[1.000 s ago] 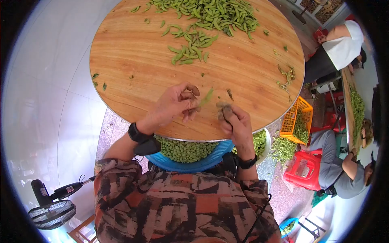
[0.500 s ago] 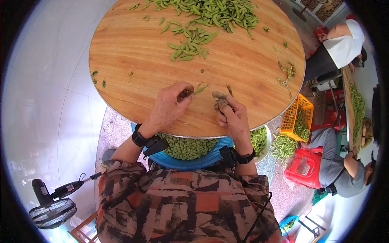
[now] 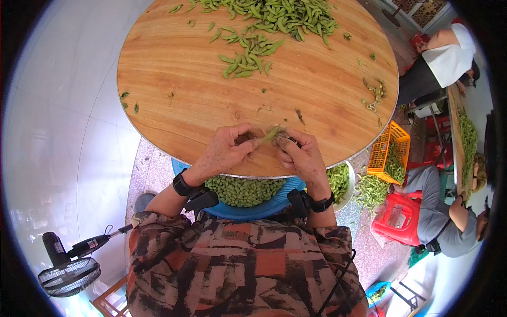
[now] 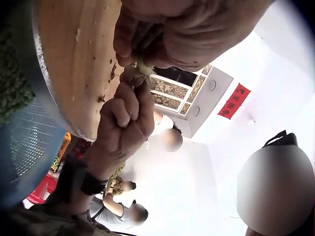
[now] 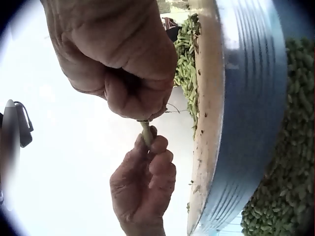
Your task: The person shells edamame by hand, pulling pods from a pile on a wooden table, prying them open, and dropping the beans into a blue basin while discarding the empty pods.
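Between the two hands, above the near edge of the round wooden table (image 3: pixel 174 121), is one green pod (image 3: pixel 271 133). My left hand (image 3: pixel 228 148) pinches one end of the pod between thumb and fingertips, as the right wrist view also shows with the pod (image 5: pixel 146 133) upright over that hand (image 5: pixel 143 184). At the other end, my right hand (image 3: pixel 302 157) has thumb and curled fingers on the pod's tip. In the left wrist view the fingertips of both hands nearly meet around the pod (image 4: pixel 144 68).
Green pods (image 3: pixel 285 18) are heaped at the table's far side, with a smaller group (image 3: pixel 245 61) nearer. Below the near edge sits a blue basket (image 3: pixel 232 213) of shelled beans. An orange crate (image 3: pixel 380 150), a red stool (image 3: pixel 388 222) and other people are at the right.
The hands have come together around the pod. Half a second ago they were apart, the left hand with the pod. The left hand has moved lower and to the right.
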Motion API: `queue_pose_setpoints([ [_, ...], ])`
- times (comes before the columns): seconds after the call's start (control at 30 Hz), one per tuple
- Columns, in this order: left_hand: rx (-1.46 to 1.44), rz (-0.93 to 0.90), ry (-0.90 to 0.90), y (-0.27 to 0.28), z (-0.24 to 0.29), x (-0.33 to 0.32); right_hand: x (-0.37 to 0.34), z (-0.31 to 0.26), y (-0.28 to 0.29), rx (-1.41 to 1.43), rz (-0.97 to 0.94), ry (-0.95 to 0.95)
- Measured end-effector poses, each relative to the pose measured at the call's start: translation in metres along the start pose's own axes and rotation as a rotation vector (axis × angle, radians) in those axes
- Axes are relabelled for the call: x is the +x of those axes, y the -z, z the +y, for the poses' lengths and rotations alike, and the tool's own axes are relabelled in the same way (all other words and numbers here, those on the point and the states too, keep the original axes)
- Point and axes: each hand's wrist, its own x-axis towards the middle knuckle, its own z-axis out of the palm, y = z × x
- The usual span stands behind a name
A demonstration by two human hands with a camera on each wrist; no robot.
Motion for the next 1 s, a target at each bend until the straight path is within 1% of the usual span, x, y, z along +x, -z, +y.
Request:
queue_pose_setpoints([
  [0.03,0.029,0.006,-0.016,0.0,-0.002,0.0,0.0,0.0,0.002,0.028,-0.052,-0.019],
  [0.1,0.057,0.011,-0.03,-0.001,-0.005,-0.001,-0.001,-0.001,-0.002,0.025,-0.034,-0.023],
  [0.2,0.013,-0.007,0.003,-0.002,-0.009,-0.003,-0.001,0.001,-0.002,0.012,-0.026,-0.017],
  [0.27,-0.331,-0.097,0.107,-0.001,-0.015,-0.004,-0.002,0.001,-0.001,0.002,-0.037,-0.007],
  [0.3,-0.331,-0.096,0.108,-0.003,-0.018,-0.005,-0.003,0.001,-0.001,0.047,-0.065,-0.011],
  [0.37,-0.874,-0.18,0.213,-0.008,-0.026,-0.007,-0.006,0.0,0.0,0.093,-0.093,-0.017],
  [0.4,-0.873,-0.179,0.213,-0.011,-0.03,-0.008,-0.007,-0.002,-0.001,0.172,-0.103,-0.043],
  [0.43,-0.946,-0.206,0.186,-0.015,-0.033,-0.01,-0.008,-0.003,0.0,0.251,-0.113,-0.069],
  [0.47,-1.018,-0.233,0.159,-0.017,-0.035,-0.011,-0.009,-0.002,0.002,0.251,-0.113,-0.071],
  [0.5,-1.019,-0.233,0.16,-0.016,-0.032,-0.01,-0.008,-0.001,0.004,0.248,-0.132,-0.066],
  [0.57,-0.861,-0.295,0.132,-0.012,-0.024,-0.009,-0.009,-0.001,0.004,0.244,-0.15,-0.061],
  [0.6,-0.863,-0.295,0.134,-0.014,-0.025,-0.008,-0.011,-0.001,-0.001,0.031,-0.056,-0.022],
  [0.63,-0.518,-0.132,-0.007,-0.017,-0.028,-0.006,-0.013,-0.001,-0.006,-0.182,0.037,0.018],
  [0.67,-0.17,0.031,-0.142,-0.018,-0.029,-0.005,-0.016,-0.001,-0.011,-0.182,0.035,0.017],
  [0.7,-0.17,0.036,-0.14,-0.016,-0.025,-0.005,-0.019,-0.001,-0.016,-0.253,0.039,0.02],
  [0.73,0.069,0.054,-0.15,-0.013,-0.018,-0.006,-0.02,0.0,-0.019,-0.323,0.042,0.024],
  [0.77,0.309,0.069,-0.158,-0.011,-0.014,-0.006,-0.019,0.004,-0.019,-0.322,0.037,0.02],
  [0.8,0.308,0.072,-0.155,-0.011,-0.015,-0.006,-0.017,0.008,-0.019,-0.41,0.071,0.112],
  [0.83,0.392,0.112,-0.298,-0.013,-0.016,-0.005,-0.017,0.011,-0.018,-0.499,0.107,0.204],
  [0.87,0.476,0.151,-0.442,-0.014,-0.017,-0.004,-0.017,0.011,-0.018,-0.499,0.106,0.202],
  [0.93,0.489,0.147,-0.424,-0.013,-0.015,-0.006,-0.017,0.01,-0.018,-0.612,0.137,0.293],
  [1.0,0.504,0.146,-0.406,-0.011,-0.011,-0.007,-0.017,0.012,-0.019,-0.626,0.144,0.302],
])
